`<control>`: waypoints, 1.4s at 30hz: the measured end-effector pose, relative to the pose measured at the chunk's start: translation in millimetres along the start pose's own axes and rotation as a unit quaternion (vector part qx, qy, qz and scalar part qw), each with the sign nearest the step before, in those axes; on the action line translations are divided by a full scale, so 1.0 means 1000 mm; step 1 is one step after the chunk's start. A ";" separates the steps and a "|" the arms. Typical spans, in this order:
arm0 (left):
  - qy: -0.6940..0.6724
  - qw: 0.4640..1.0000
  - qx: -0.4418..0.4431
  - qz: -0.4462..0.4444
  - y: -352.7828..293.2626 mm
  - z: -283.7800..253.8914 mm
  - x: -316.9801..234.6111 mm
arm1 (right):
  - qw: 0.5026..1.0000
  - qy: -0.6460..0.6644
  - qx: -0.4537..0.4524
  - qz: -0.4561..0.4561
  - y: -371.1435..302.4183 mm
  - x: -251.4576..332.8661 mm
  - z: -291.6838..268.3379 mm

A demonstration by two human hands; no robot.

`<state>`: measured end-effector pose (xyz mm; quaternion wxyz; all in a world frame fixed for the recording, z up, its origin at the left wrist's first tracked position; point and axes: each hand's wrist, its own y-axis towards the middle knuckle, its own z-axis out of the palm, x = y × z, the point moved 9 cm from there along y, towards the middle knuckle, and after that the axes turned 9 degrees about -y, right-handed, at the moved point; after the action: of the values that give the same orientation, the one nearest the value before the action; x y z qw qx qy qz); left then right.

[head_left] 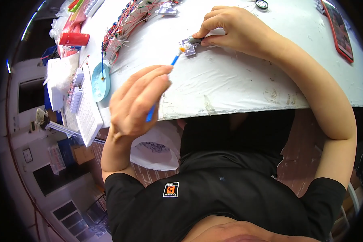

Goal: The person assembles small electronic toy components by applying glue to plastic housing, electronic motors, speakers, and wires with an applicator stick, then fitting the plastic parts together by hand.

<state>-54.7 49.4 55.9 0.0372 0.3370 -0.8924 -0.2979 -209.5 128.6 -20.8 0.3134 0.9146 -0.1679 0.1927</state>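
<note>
My left hand (pixel 138 101) is closed around a thin blue-handled brush (pixel 175 60), whose orange-tinted tip meets a small pale plastic housing (pixel 189 51) with a white round part in it. Thumb and fingers of my right hand (pixel 234 31) pinch a small grey cylinder, apparently a motor (pixel 195 40), at the far side of that housing. The housing rests on or just above the white-covered table (pixel 230 80); I cannot tell which.
Left of my hands lies a light-blue dish (pixel 96 86) with another blue stick in it. Behind it runs a bundle of wired parts (pixel 123 30). A similar pale part (pixel 167 9) sits at the back. A red-edged phone (pixel 338 30) lies right; a white bag (pixel 155 151) is below the table.
</note>
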 end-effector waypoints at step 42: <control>0.171 0.940 -0.107 -0.275 0.114 0.003 0.273 | 0.980 -0.058 0.173 0.085 0.003 -0.008 -0.023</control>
<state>-331.7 -52.0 80.3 0.1420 0.6092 -0.7080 -0.3277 -223.1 141.9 -6.1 0.1226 0.9471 -0.2265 0.1917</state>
